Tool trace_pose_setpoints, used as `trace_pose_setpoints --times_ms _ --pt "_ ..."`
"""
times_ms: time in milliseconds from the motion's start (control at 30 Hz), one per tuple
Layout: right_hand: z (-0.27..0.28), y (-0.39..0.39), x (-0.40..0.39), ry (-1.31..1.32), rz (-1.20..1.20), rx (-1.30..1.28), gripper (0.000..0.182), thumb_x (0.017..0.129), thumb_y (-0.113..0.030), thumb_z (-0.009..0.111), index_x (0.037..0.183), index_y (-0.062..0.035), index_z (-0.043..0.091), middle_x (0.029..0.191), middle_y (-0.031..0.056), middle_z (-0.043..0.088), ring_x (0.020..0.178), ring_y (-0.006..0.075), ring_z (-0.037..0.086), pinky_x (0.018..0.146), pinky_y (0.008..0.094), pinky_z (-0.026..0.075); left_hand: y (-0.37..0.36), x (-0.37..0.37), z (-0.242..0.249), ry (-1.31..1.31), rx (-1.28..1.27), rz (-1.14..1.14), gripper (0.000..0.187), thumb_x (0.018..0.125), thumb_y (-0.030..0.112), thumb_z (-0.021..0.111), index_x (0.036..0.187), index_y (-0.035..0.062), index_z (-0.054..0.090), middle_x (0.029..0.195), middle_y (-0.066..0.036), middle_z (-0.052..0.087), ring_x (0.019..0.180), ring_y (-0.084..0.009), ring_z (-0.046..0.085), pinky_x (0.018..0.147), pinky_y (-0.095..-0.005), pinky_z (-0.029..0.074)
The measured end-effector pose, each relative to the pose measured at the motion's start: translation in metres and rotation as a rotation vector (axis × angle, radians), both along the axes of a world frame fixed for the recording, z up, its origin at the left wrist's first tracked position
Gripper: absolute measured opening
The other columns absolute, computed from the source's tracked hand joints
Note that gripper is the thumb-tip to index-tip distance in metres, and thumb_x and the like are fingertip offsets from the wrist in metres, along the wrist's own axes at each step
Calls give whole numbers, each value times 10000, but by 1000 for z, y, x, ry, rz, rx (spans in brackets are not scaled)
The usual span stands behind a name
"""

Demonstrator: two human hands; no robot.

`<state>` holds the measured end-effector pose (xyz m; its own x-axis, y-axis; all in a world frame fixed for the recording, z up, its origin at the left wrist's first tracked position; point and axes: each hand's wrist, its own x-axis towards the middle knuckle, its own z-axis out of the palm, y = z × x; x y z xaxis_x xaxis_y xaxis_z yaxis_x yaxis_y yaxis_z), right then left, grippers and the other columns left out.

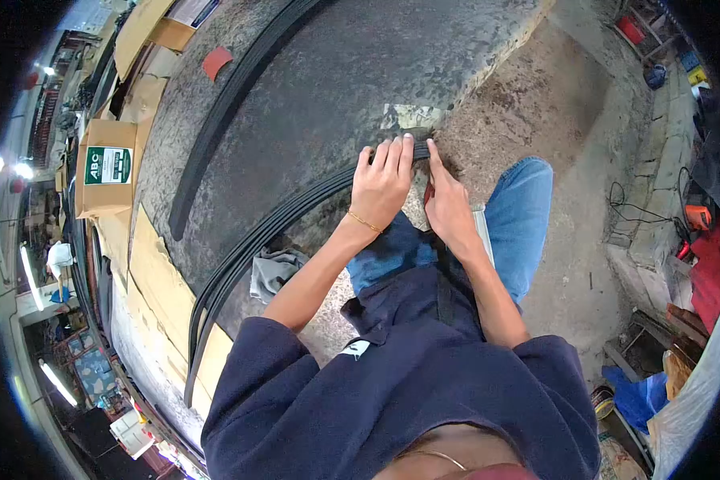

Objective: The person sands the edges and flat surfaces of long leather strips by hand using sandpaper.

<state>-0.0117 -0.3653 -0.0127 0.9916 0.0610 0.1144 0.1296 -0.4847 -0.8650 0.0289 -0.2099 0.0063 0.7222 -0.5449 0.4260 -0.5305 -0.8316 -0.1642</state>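
Head camera looks steeply down, close above workbench (336, 72).

Two bare hands, a left hand (382, 186) and a right hand (448, 210), both pressed flat at the end of one bundle of long black rubber strips (240, 256), with one thin bracelet (364, 222) on the left wrist. One more black strip (224, 104) lying apart across one dark worktable (328, 88), plus one grey rag (274, 270), one red scrap (216, 61), and one cardboard box with a green label (106, 166). Exact number of strips in the bundle impossible to tell, though several.
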Motion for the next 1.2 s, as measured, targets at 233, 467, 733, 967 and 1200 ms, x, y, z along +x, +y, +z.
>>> trace_pose_setpoints --times_ms 233,467,733,967,1200 --pt "8 8 -5 103 -23 -182 932 768 111 546 1610 -29 172 1290 338 591 1015 516 637 877 571 519 -3 -3 2 66 6 5 547 878 98 568 1400 -57 514 1323 -168 621 1186 -283 608 1011 -420 466" --pt "7 8 -3 81 -28 -336 891 827 39 590 1616 -72 190 1427 321 508 1006 492 674 853 522 576 1 -1 4 104 -83 -59 542 863 22 564 1397 -59 516 1343 -179 607 1218 -319 597 1041 -426 478" --pt "15 -7 3 -230 -135 -108 776 808 140 469 1556 44 287 1464 319 486 1322 473 508 1088 489 450 5 2 11 335 -322 -76 565 732 -60 624 1296 -47 578 1185 -190 631 1094 -356 584 973 -443 495" --pt "10 15 2 -132 -20 -77 726 843 135 455 1545 91 273 1560 329 350 1459 437 363 1195 457 351 6 5 1 301 -394 -109 505 732 -60 655 1235 -36 612 1140 -182 652 1023 -383 599 923 -447 517" --pt "-18 1 -1 0 -89 -23 729 831 106 481 1537 71 307 1538 345 367 1381 496 426 1164 481 373 5 0 2 291 -390 -105 456 774 -57 657 1227 -32 617 1124 -178 660 1025 -372 607 927 -443 516"
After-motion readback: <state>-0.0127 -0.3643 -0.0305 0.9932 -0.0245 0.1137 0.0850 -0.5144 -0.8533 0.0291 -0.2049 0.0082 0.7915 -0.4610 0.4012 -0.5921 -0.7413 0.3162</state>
